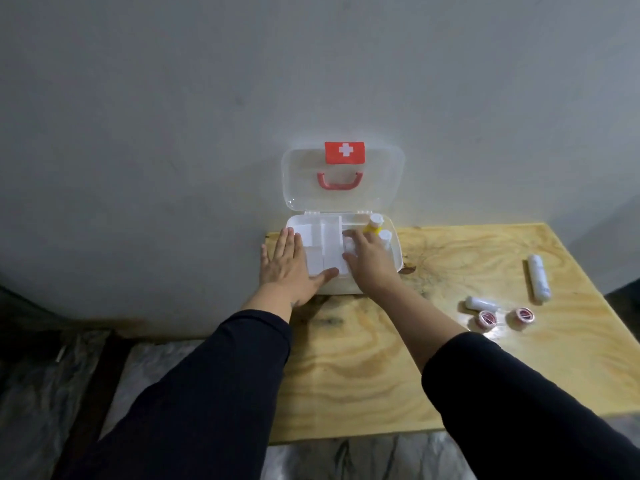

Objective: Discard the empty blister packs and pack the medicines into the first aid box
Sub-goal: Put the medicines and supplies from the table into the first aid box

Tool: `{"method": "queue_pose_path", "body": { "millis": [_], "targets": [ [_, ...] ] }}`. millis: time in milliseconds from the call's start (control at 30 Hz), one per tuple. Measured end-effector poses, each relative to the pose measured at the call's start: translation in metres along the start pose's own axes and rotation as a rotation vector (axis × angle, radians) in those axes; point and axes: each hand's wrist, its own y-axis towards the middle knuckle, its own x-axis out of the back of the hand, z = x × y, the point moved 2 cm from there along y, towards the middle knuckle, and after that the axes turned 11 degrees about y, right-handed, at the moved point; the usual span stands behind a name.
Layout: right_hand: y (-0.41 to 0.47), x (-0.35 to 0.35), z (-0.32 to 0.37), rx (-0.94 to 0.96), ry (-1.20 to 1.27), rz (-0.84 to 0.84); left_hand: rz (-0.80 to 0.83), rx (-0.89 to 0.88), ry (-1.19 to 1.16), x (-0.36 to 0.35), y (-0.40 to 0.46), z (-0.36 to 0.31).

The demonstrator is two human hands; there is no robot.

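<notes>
Pretty dim overall, grey and murky, lower left nearly black. Blown-out whites inside the first aid box [341, 251], detail washed away. Small glare patch on the wooden table [491, 336]. Soft, slightly smeary focus everywhere, with obvious wide-angle bending toward the edges.

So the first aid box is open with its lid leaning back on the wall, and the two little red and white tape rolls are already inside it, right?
Not quite. The head view shows the first aid box open, lid back against the wall, but the two tape rolls lie out on the wooden table, right of the box.
</notes>
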Motion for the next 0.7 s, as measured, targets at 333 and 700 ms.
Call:
{"method": "queue_pose_path", "body": {
  "millis": [333, 700],
  "targets": [
    [-0.003, 0.040, 0.023, -0.036, 0.044, -0.031, -0.032, -0.056, 0.001, 0.035, -0.004, -0.004],
    [-0.043, 0.152, -0.025, -0.197, -0.124, -0.098, -0.124, -0.358, 0.002, 0.110, -0.008, -0.123]
  ]
}}
